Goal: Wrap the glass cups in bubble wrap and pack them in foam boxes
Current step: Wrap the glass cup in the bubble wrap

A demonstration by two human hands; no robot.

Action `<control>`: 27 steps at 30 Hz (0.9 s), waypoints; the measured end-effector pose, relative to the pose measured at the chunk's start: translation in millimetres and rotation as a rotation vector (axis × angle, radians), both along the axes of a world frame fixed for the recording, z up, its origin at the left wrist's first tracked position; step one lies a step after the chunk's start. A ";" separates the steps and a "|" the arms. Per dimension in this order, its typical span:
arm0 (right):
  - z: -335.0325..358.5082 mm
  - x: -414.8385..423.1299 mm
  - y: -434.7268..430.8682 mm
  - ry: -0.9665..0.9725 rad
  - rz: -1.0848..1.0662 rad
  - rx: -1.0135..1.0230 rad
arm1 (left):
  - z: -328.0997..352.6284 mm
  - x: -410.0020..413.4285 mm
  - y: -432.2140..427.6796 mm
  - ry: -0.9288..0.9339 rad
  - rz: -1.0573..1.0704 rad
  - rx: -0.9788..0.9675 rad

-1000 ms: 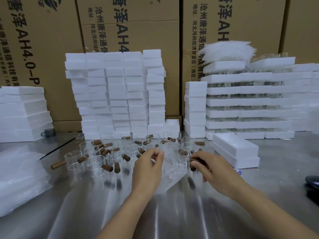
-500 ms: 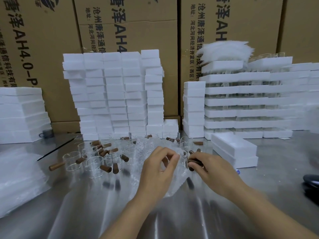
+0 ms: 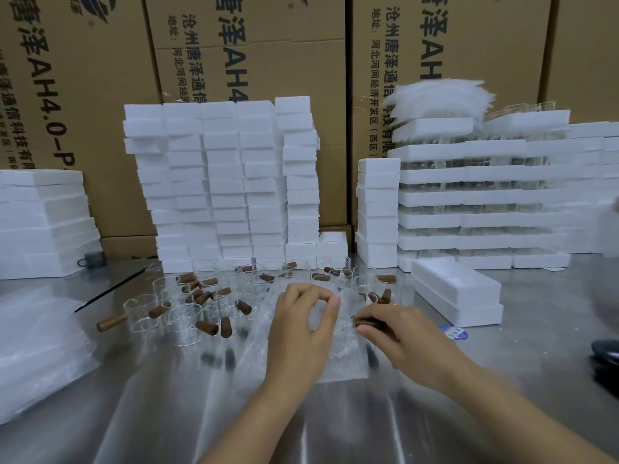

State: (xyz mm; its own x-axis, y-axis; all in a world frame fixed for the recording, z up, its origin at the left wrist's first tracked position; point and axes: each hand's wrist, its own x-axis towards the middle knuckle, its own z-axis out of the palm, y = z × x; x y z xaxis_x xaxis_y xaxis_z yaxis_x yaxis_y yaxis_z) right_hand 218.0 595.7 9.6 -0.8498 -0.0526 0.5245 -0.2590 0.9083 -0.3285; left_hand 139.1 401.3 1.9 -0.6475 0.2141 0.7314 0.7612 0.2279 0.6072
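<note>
Foam boxes (image 3: pixel 221 182) rise in white stacks against cartons (image 3: pixel 251 45) at the back of the steel table (image 3: pixel 536 363). Wrap (image 3: pixel 345 360) lies crumpled at the table's near middle, between both hands. What it covers is too blurred to tell. Cups (image 3: pixel 186 324) with brown handles crowd just behind it and to the left. Left hand (image 3: pixel 301 333) pinches a fold of wrap between thumb and curled forefinger. Right hand (image 3: pixel 405 336) curls its fingers round a dark handle (image 3: pixel 368 321) at the wrap's right edge.

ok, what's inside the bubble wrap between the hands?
Only a dark brown wooden handle shows, pinched by the right hand. The clear bubble wrap sheet and left hand cover the rest; no glass body can be seen.
</note>
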 end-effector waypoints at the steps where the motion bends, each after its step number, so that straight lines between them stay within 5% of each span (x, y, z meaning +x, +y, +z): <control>1: -1.3 -0.3 -0.2 0.004 -0.016 -0.024 | 0.1 1.0 0.5 0.037 -0.014 -0.024; 9: -7.3 -6.1 1.3 0.076 -0.037 -0.272 | 1.9 7.5 4.1 0.231 0.013 -0.076; 16: -6.2 -6.9 -1.4 0.096 0.057 -0.518 | 17.8 -6.9 -13.5 -0.200 0.118 0.311; 21: -1.1 -3.4 -5.4 0.114 0.098 -0.574 | 24.7 -13.1 -21.8 -0.676 -0.203 0.339; 27: -0.3 -1.9 -4.1 0.092 0.123 -0.565 | 18.8 -12.7 -20.2 -0.644 -0.309 0.172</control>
State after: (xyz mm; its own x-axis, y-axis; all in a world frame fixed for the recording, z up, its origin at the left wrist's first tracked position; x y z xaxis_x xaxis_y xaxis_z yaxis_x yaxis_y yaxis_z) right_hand 216.1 591.6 9.3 -0.8047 0.1615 0.5713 -0.4019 0.5602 -0.7244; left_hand 126.5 381.1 20.7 -0.8889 0.3727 0.2665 0.2559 -0.0786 0.9635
